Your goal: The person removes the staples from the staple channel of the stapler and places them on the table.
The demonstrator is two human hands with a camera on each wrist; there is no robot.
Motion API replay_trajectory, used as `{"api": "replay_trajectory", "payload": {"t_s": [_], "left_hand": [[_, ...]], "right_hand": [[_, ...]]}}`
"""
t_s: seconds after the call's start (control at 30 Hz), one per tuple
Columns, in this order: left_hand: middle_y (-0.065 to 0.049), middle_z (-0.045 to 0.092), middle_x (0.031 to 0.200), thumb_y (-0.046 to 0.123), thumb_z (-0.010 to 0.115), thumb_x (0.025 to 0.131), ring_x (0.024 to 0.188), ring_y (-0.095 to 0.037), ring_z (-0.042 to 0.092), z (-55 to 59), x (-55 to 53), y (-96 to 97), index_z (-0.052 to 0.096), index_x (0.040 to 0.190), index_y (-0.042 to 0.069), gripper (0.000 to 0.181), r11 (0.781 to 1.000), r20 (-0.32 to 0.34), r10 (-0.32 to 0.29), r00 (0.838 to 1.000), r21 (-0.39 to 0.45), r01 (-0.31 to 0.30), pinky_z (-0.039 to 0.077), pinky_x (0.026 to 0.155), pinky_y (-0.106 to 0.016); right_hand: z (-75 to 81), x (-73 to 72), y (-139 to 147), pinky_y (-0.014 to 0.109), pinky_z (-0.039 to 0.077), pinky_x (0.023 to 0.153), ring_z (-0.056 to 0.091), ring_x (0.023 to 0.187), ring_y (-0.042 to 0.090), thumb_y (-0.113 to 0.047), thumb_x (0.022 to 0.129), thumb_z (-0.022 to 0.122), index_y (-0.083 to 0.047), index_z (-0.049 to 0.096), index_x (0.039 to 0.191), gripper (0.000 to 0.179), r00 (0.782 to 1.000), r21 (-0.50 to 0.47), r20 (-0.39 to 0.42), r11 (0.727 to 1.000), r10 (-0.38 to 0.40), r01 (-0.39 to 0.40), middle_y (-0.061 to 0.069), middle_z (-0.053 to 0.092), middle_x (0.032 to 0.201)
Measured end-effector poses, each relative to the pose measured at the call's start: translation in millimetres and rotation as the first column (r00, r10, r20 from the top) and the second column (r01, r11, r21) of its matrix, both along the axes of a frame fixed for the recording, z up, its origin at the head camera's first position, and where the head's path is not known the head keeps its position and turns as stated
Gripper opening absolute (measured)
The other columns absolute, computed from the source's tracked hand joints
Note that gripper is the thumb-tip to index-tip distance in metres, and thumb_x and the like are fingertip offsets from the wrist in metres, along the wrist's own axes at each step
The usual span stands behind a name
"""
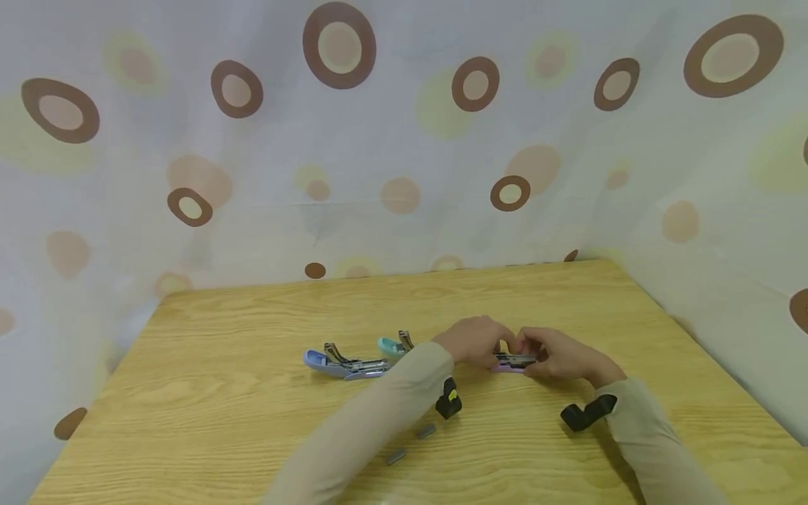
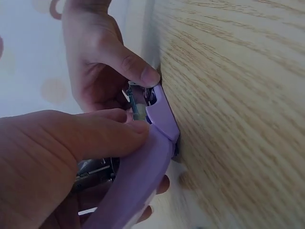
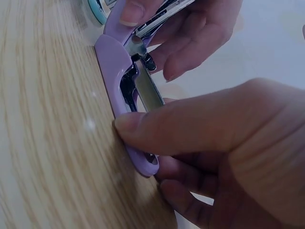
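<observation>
A purple stapler (image 1: 508, 368), folded open, is held low over the table between both hands. My left hand (image 1: 475, 340) grips its longer purple arm (image 2: 143, 176), thumb on top and fingers beneath. At the other end, my right hand (image 1: 562, 356) pinches the shorter purple part (image 3: 112, 59), its thumb near the rounded tip. Between the hands, the metal rail (image 3: 148, 88) stands tilted up from the purple part. Left of the left hand lies an opened mint stapler (image 1: 390, 348), partly hidden by the sleeve.
An opened blue stapler (image 1: 325, 363) lies farther left on the wooden table (image 1: 240, 407). Two small grey bars, like staple strips (image 1: 395, 457), lie near the left forearm. A patterned cloth (image 1: 404, 140) hangs behind the table. Black cameras (image 1: 587, 414) sit on both wrists.
</observation>
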State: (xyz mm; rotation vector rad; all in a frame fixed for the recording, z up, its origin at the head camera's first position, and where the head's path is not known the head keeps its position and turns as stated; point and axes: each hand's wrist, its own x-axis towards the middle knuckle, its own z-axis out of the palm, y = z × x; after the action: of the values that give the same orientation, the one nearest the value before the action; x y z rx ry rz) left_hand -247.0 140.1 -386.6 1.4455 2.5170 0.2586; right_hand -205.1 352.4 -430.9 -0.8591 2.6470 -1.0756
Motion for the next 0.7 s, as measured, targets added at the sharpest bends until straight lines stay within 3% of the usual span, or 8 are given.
{"api": "replay_trajectory", "payload": {"t_s": [0.1,0.2,0.43,0.7], "left_hand": [[0.010,0.068,0.106,0.009,0.071,0.086,0.081,-0.003,0.056,1.9,1.0,4.6,0.069,0.116,0.026,0.034,0.997,-0.024,-0.009,1.000,-0.071,0.007,0.043,0.066,-0.016],[0.010,0.066,0.109,0.009,0.070,0.087,0.080,-0.005,0.053,3.4,2.5,6.1,0.069,0.114,0.027,0.033,0.992,-0.005,-0.011,1.000,-0.126,0.010,0.042,0.066,-0.017],[0.007,0.065,0.095,0.006,0.067,0.087,0.062,-0.008,0.042,5.2,1.3,6.8,0.067,0.108,0.028,0.031,0.991,0.115,0.007,0.993,-0.132,0.008,0.034,0.055,-0.020],[0.007,0.059,0.089,0.010,0.070,0.085,0.065,-0.008,0.043,9.2,-4.1,8.8,0.063,0.099,0.026,0.022,0.990,0.123,0.007,0.992,-0.139,0.010,0.035,0.056,-0.020]], "right_hand": [[-2.1,-0.2,-0.8,0.025,0.049,0.068,0.053,0.077,0.007,0.000,0.082,0.071,-0.009,0.057,0.100,0.024,1.000,-0.006,0.015,1.000,-0.008,0.008,0.002,0.058,0.088],[-5.9,0.6,-1.4,0.025,0.049,0.069,0.052,0.077,0.006,-0.003,0.082,0.072,-0.010,0.058,0.100,0.024,0.999,0.003,0.026,1.000,-0.018,0.018,0.001,0.058,0.089],[-5.9,3.9,-0.6,0.026,0.047,0.068,0.051,0.076,0.006,-0.004,0.083,0.072,-0.009,0.058,0.099,0.022,1.000,0.008,0.017,1.000,-0.020,0.020,0.001,0.059,0.089],[2.6,2.0,-0.6,0.026,0.047,0.067,0.051,0.077,0.008,-0.003,0.084,0.071,-0.009,0.055,0.101,0.024,1.000,0.016,0.023,1.000,0.001,-0.001,0.004,0.057,0.089]]}}
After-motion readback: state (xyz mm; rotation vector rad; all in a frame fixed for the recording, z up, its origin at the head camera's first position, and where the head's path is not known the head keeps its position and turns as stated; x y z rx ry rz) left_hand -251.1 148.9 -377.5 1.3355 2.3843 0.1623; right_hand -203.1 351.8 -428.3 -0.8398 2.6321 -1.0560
